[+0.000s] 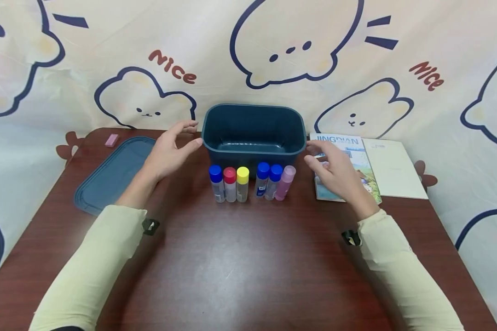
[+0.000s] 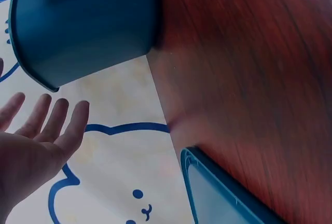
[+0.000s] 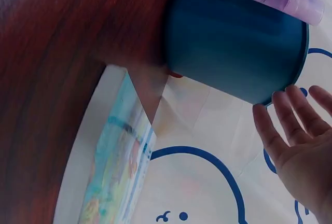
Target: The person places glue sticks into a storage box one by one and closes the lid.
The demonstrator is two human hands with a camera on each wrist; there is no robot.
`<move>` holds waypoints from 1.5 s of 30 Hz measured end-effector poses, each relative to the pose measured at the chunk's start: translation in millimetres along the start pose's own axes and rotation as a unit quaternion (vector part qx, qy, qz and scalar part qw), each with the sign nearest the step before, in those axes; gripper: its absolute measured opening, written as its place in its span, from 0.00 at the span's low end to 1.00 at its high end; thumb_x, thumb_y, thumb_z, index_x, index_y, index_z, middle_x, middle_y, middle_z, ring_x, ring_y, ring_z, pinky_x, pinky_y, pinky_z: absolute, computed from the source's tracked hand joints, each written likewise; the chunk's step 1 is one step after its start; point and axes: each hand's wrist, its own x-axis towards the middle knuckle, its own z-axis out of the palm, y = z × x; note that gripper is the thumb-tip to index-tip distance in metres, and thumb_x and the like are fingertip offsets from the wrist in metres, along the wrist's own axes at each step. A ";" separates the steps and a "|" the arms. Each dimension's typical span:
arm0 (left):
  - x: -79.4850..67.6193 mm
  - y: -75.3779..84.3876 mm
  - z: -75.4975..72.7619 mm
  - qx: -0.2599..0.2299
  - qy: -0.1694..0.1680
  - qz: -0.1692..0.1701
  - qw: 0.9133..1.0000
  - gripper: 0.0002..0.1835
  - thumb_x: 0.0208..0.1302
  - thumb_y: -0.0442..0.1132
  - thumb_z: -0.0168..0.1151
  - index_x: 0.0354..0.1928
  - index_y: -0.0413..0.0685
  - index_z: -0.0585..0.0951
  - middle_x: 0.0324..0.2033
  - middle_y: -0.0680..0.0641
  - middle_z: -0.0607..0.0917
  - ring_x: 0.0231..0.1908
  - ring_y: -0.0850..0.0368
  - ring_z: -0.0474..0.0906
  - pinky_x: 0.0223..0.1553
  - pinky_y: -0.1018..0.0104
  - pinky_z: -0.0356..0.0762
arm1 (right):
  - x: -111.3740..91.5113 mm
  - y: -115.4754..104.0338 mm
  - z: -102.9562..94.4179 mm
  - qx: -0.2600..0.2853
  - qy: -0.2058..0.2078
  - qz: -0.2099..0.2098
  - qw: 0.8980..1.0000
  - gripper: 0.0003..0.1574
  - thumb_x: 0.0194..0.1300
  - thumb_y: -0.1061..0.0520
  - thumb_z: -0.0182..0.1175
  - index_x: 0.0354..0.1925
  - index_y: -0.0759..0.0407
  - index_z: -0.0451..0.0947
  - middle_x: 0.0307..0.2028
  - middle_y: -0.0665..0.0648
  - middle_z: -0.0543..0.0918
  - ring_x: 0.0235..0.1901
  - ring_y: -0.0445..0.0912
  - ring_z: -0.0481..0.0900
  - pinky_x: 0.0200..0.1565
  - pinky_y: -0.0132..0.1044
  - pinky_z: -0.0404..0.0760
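A dark blue-green plastic bin point(image 1: 253, 131) stands at the back of the table, its opening facing up and toward me. My left hand point(image 1: 170, 149) is at the bin's left side with its fingers loosely extended, slightly apart from the wall in the left wrist view. On the other side, my right hand point(image 1: 333, 168) has its fingertips at or very close to the right rim; contact is hard to tell. Neither hand holds anything. Before the bin, small capped tubes stand upright in two groups: blue, red and yellow caps point(image 1: 230, 184) at left, two blue caps and a pink tube point(image 1: 285, 183) at right.
A matching blue-green lid point(image 1: 112, 174) lies on the left of the brown table point(image 1: 232, 266), with a small pink block point(image 1: 112, 140) behind it. Right of the bin lie an illustrated book point(image 1: 366, 177) and a cream booklet point(image 1: 393, 168). A patterned cloth point(image 1: 215, 41) hangs behind.
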 end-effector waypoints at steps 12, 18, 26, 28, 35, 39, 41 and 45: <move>6.4 3.6 4.8 -0.108 0.000 -0.026 0.994 0.30 0.72 0.52 0.62 0.71 0.48 0.70 0.62 0.44 0.77 0.58 0.49 0.77 0.55 0.52 0.81 | -6.4 -3.5 7.3 0.082 -0.014 -0.032 0.996 0.23 0.74 0.51 0.61 0.62 0.58 0.76 0.53 0.56 0.82 0.50 0.48 0.78 0.54 0.53 0.81; 7.6 1.9 6.9 -0.136 0.007 -0.043 0.990 0.29 0.72 0.52 0.63 0.69 0.49 0.71 0.61 0.45 0.77 0.57 0.49 0.78 0.52 0.56 0.83 | -7.5 -3.4 11.1 0.093 -0.024 -0.045 0.994 0.20 0.73 0.55 0.63 0.59 0.59 0.78 0.50 0.55 0.84 0.46 0.46 0.80 0.50 0.39 0.82; 12.1 2.6 8.5 -0.173 0.002 -0.054 0.983 0.29 0.72 0.50 0.63 0.69 0.46 0.70 0.61 0.43 0.76 0.59 0.46 0.77 0.52 0.57 0.83 | -8.6 -1.3 15.0 0.117 -0.035 -0.051 0.991 0.22 0.69 0.56 0.67 0.59 0.60 0.77 0.53 0.57 0.84 0.49 0.49 0.83 0.56 0.54 0.80; 13.7 3.0 9.4 -0.178 0.000 -0.055 0.982 0.28 0.72 0.49 0.62 0.68 0.46 0.71 0.61 0.43 0.75 0.59 0.48 0.77 0.52 0.56 0.83 | -8.5 -1.0 16.1 0.121 -0.036 -0.049 0.991 0.23 0.68 0.56 0.68 0.59 0.59 0.77 0.53 0.56 0.83 0.49 0.49 0.83 0.56 0.55 0.80; 17.4 3.3 12.3 -0.182 -0.002 -0.060 0.982 0.26 0.73 0.48 0.61 0.68 0.49 0.71 0.61 0.44 0.75 0.59 0.49 0.76 0.53 0.56 0.82 | -9.1 -0.6 18.6 0.143 -0.044 -0.043 0.988 0.23 0.67 0.59 0.68 0.58 0.60 0.77 0.53 0.57 0.84 0.48 0.48 0.83 0.54 0.54 0.82; 18.7 1.8 13.0 -0.183 -0.003 -0.063 0.981 0.25 0.74 0.48 0.61 0.68 0.49 0.71 0.61 0.44 0.75 0.59 0.49 0.76 0.54 0.54 0.82 | -8.4 -1.9 19.9 0.152 -0.050 -0.035 0.986 0.22 0.68 0.58 0.67 0.58 0.60 0.77 0.52 0.56 0.84 0.48 0.48 0.84 0.53 0.55 0.82; 19.4 1.1 13.8 -0.189 -0.003 -0.065 0.980 0.25 0.74 0.48 0.60 0.68 0.49 0.71 0.61 0.44 0.74 0.59 0.48 0.75 0.55 0.53 0.81 | -8.0 -2.8 20.4 0.155 -0.052 -0.031 0.986 0.21 0.69 0.57 0.67 0.58 0.60 0.77 0.52 0.56 0.84 0.48 0.48 0.84 0.53 0.56 0.82; 20.5 0.1 16.4 -0.204 -0.004 -0.069 0.977 0.25 0.74 0.47 0.60 0.68 0.50 0.71 0.61 0.44 0.74 0.61 0.47 0.75 0.55 0.52 0.81 | -8.5 -5.0 21.2 0.160 -0.055 -0.018 0.985 0.21 0.69 0.55 0.67 0.58 0.59 0.77 0.52 0.56 0.84 0.49 0.49 0.84 0.55 0.54 0.82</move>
